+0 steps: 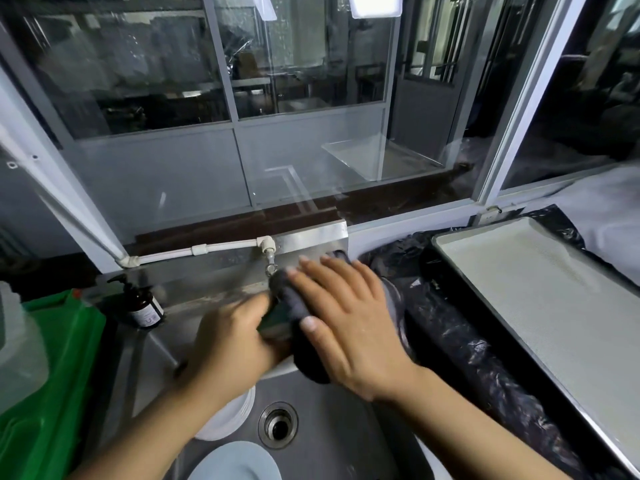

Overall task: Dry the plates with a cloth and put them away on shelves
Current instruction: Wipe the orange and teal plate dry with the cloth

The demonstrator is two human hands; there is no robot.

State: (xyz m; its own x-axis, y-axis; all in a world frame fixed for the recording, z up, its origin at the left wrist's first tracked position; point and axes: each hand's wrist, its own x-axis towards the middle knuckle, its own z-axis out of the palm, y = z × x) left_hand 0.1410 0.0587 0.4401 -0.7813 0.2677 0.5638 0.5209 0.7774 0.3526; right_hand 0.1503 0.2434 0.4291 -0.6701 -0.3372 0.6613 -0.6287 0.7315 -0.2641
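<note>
Over the steel sink (pixel 349 434), my left hand (pixel 228 337) grips a dark green plate (pixel 275 322) by its left edge. Most of the plate is hidden by a dark grey cloth (pixel 298 304). My right hand (pixel 346 317) lies flat on the cloth with fingers spread, its thumb hooked over the fold, pressing the cloth against the plate. A stack of white plates (pixel 230 420) sits in the basin under my left forearm. A pale blue plate (pixel 235 462) shows at the bottom edge.
A tap (pixel 269 263) juts out just behind the hands, and the drain (pixel 278 424) lies below them. A brown soap bottle (pixel 143 304) and a green crate (pixel 52 375) stand to the left. On the right, a metal tray (pixel 540 299) rests on black plastic sheeting (pixel 450 341).
</note>
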